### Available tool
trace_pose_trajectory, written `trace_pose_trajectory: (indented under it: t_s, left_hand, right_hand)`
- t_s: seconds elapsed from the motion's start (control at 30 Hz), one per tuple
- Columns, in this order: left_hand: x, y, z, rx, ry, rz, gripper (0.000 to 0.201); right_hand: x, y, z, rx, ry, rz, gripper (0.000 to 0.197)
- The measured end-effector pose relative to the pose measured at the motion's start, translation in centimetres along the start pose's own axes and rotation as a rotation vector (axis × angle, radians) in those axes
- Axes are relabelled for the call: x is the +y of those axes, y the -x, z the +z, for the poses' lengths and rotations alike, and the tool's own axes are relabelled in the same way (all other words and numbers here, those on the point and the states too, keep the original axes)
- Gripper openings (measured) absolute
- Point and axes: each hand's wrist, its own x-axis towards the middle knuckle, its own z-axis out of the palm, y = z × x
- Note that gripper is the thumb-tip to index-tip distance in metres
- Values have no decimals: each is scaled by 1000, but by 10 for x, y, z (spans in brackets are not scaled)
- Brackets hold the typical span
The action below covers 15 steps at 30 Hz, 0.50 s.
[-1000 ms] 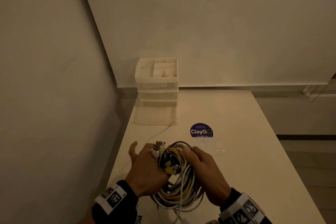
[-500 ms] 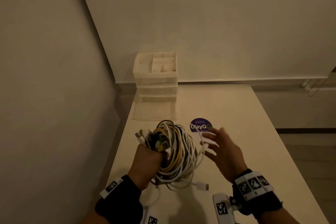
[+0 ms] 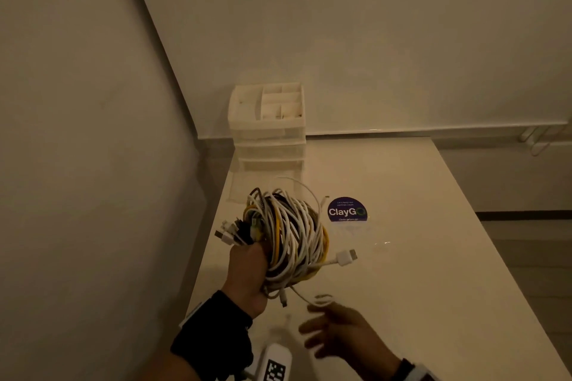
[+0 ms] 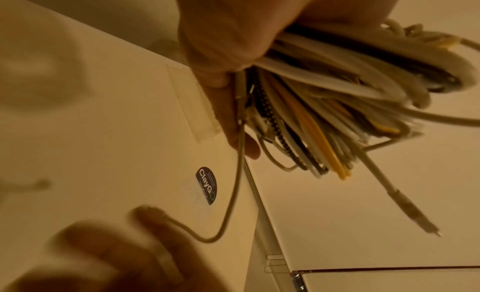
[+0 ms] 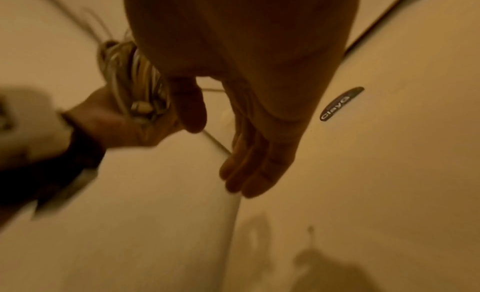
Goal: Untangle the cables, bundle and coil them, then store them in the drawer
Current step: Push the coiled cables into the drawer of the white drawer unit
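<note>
My left hand (image 3: 247, 269) grips a coiled bundle of white, yellow and dark cables (image 3: 291, 235) and holds it up above the table (image 3: 418, 257). Several plug ends stick out to the left of my fist, and a white connector (image 3: 345, 257) juts out on the right. In the left wrist view the bundle of cables (image 4: 324, 103) fans out from my fist (image 4: 228, 49), with loose ends dangling. My right hand (image 3: 337, 334) hovers lower, fingers spread and holding nothing; the right wrist view shows its straight fingers (image 5: 249, 173). The white drawer unit (image 3: 267, 127) stands at the table's far left corner.
A flat translucent piece (image 3: 263, 185) lies in front of the drawer unit. A round purple ClayGo sticker (image 3: 347, 210) is stuck on the tabletop. Walls close off the left and back sides. The table's right edge drops to the floor.
My right hand let go of the bundle and drew back toward me. My left hand lifted the coiled cables off the table and carried them forward toward the drawers.
</note>
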Motion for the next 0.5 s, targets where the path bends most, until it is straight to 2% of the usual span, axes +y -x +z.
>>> trace_pose_trajectory:
  t_s: [0.03, 0.1, 0.2, 0.33, 0.43, 0.5]
  left_hand:
    - [-2, 2, -1, 9, -30, 5, 27]
    - [-6, 6, -3, 64, -154, 34, 26]
    - [-14, 8, -4, 136, -328, 100, 18]
    - [-19, 3, -12, 180, -391, 121, 5]
    - [-23, -5, -21, 220, -462, 109, 13]
    - [-28, -11, -23, 235, -551, 111, 21]
  right_hand:
    - [-9, -1, 3, 13, -181, -48, 42]
    - [-24, 1, 4, 19, -328, -179, 53]
    - [-39, 4, 5, -34, -270, -313, 70]
    - [-46, 7, 1, -157, -230, -352, 73]
    - [-47, 9, 5, -256, -269, -368, 79]
    - [-52, 12, 14, -193, -260, -367, 80]
